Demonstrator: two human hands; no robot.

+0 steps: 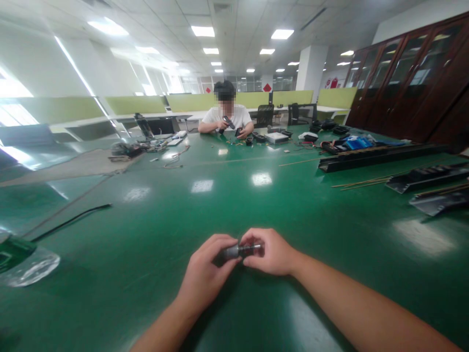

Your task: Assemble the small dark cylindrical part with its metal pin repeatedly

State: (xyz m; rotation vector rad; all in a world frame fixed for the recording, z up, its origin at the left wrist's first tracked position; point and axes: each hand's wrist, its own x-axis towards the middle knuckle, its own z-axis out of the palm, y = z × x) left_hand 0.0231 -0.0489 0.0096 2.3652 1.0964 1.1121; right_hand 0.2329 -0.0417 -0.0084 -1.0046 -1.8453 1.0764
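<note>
A small cylinder [232,252], grey at one end and dark at the other, lies roughly level between the person's two hands, near the front of the green table [220,210]. The left hand [207,269] has its thumb and fingers narrowed around the grey end; the right hand [271,252] pinches the dark end, where a shiny metal tip shows among the fingers. The hands nearly meet over the middle. Both forearms come in from the bottom of the view, the right one slanting toward the lower right corner. Ahead of the hands, a broad stretch of smooth tabletop with light reflections gives room to move forward and to either side. Well to the left, a clear plastic bottle [40,266] is cut off by the edge of the view, and a black cable [80,216] runs from near it toward the middle. On the right, thin rods [361,184] and dark metal channels [366,158] bound the open stretch, their ends pointing inward. At the far edge, a co-worker in a white shirt [240,115] holds a dark tool [229,122] among small parts, with a white box [277,138] just beside.
</note>
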